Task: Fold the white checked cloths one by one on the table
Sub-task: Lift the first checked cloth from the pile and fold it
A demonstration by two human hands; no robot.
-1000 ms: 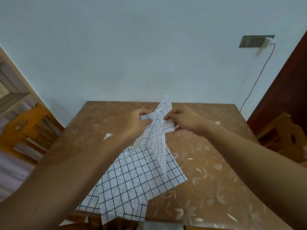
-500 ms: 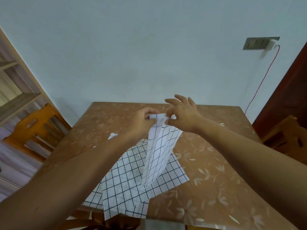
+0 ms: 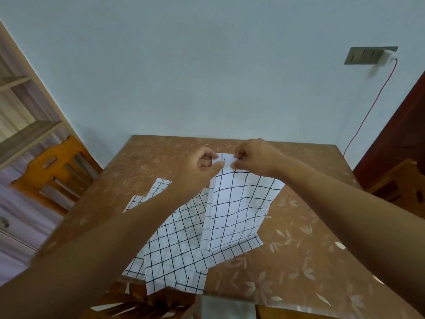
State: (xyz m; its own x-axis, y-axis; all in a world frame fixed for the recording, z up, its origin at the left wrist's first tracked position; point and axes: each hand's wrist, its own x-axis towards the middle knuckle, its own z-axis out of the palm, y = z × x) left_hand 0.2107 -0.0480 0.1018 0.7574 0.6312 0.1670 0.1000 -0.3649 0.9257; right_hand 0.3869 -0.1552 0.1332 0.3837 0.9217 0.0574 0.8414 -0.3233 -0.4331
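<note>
A white checked cloth (image 3: 239,208) hangs in the air above the middle of the brown floral table (image 3: 299,249). My left hand (image 3: 202,166) pinches its top edge from the left. My right hand (image 3: 255,157) pinches the same top edge from the right, and the two hands nearly touch. The held cloth spreads wider towards the right as it drops, and its lower end reaches the pile. Under it a pile of white checked cloths (image 3: 174,245) lies flat, spread towards the near table edge; my left forearm hides part of it.
A wooden chair (image 3: 55,173) stands left of the table, in front of grey shelves (image 3: 25,125). Another chair (image 3: 400,183) and a dark door (image 3: 404,125) are on the right. A wall socket (image 3: 368,55) with a red cable is up right.
The held cloth has opened out wider to the right. My right hand's fingers, spread half a second ago, are now curled on the top edge. The view has tilted slightly.
</note>
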